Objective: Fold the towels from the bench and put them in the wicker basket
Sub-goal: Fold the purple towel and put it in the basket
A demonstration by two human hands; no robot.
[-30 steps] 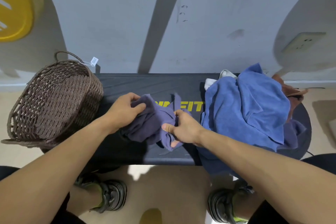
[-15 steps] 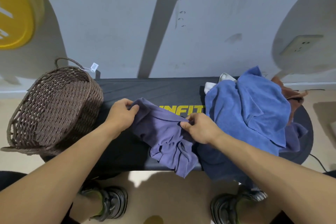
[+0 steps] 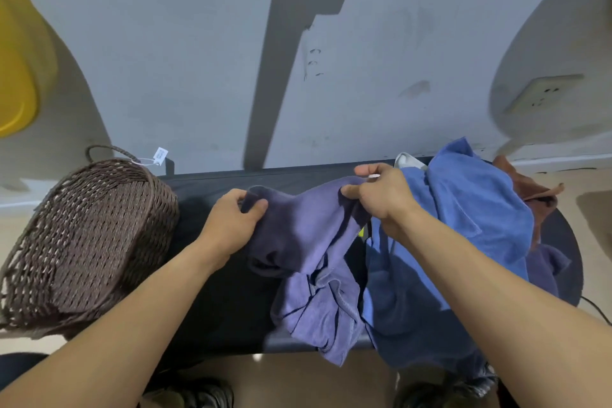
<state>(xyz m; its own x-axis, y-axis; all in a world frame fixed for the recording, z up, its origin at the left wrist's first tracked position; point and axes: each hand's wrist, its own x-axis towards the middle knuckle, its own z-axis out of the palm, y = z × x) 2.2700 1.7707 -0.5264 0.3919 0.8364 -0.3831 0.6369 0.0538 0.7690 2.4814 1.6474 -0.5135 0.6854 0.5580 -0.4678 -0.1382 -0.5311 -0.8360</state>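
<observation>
Raised since 0.5 s ago, both hands now stretch the purple towel (image 3: pixel 308 242) above the bench (image 3: pixel 212 185); left hand (image 3: pixel 233 222) and right hand (image 3: pixel 381 195) pinch its top corners, lower part draped over the near edge.

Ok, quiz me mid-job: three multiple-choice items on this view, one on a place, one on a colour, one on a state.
1. Where is the basket?
A. at the bench's left end
B. on the floor at right
C. under the pile

2. What colour is the towel both hands hold?
A. yellow
B. purple
C. white

3. What state is that towel in?
A. folded flat
B. in the basket
C. held up, unfolded

Answers: 1 A, the basket sits at the left end of the bench. 2 B, the towel is purple. 3 C, left hand and right hand pinch its top edge while the rest hangs crumpled.
</observation>
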